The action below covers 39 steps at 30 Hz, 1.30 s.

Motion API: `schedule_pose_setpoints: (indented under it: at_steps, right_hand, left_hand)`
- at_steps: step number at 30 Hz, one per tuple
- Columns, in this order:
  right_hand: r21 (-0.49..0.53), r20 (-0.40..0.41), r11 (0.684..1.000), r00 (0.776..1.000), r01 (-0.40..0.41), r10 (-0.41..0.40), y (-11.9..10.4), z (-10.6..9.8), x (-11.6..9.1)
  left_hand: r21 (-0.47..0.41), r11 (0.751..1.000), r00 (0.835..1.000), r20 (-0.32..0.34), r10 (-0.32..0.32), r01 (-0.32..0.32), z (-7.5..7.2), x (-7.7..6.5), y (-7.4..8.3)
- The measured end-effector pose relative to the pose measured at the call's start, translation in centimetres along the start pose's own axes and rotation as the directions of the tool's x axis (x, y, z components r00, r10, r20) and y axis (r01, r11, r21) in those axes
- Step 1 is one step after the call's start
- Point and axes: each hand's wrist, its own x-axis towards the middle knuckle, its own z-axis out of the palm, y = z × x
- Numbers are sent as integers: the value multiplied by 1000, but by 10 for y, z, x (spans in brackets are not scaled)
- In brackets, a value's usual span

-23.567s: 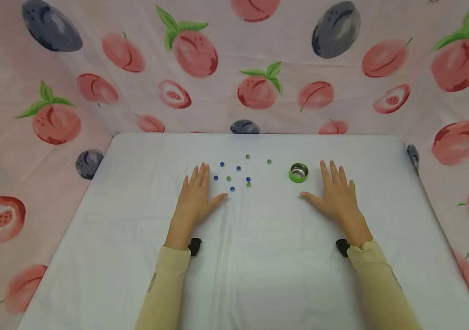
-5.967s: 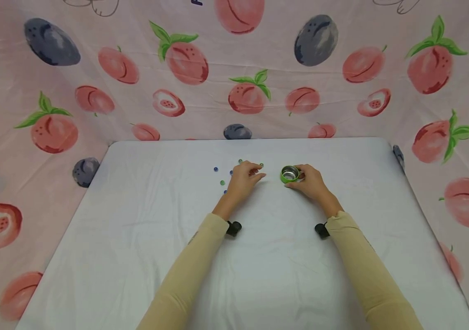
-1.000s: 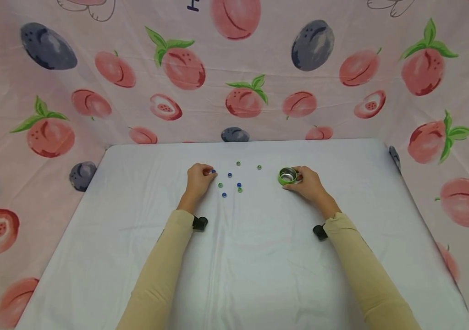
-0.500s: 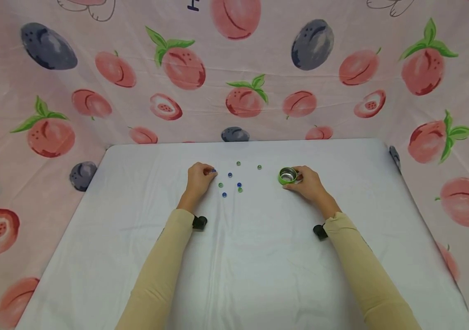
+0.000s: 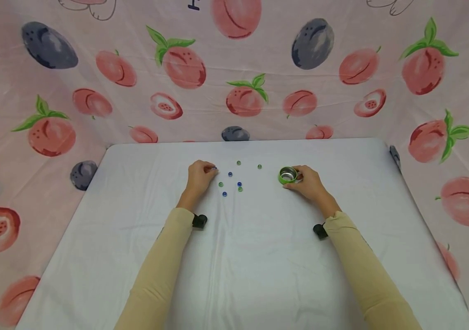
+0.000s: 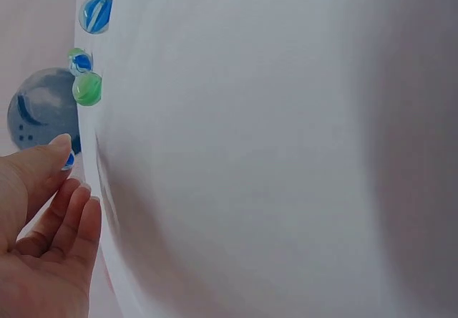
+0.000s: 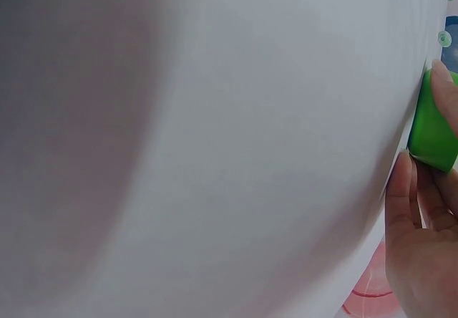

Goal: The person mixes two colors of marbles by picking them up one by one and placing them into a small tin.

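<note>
White-covered tabletop (image 5: 267,270), lightly creased; pink fruit-print cloth (image 5: 275,57) hangs at far side, left and right. Three blue marbles (image 5: 230,174) and four green marbles (image 5: 221,184) lie loose in the far middle. Green cup (image 5: 282,179) upright to their right, gripped from its right side by the right hand (image 5: 311,184), thumb on near side.

Versus 6 s ago: left hand (image 5: 198,178) moved from just left of cup to left of the marbles, now pinching a blue-streaked marble (image 6: 69,162); cup grip unchanged.

Left wrist view shows that marble at the thumb tip, mostly hidden from head. Head view shows cup's steel interior; right wrist, only green wall.
</note>
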Motion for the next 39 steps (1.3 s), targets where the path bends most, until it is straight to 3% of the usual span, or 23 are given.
schedule_pose_setpoints:
  at_steps: [15,39]
  right_hand:
    - [-8,7,1000,1000,8,-8,-2,-1,0]
    - [-7,7,1000,1000,8,-8,-3,0,0]
  left_hand:
    - [-4,999,999,29,-44,45,2,2,10]
    - [-11,1000,998,49,25,-25,5,4,25]
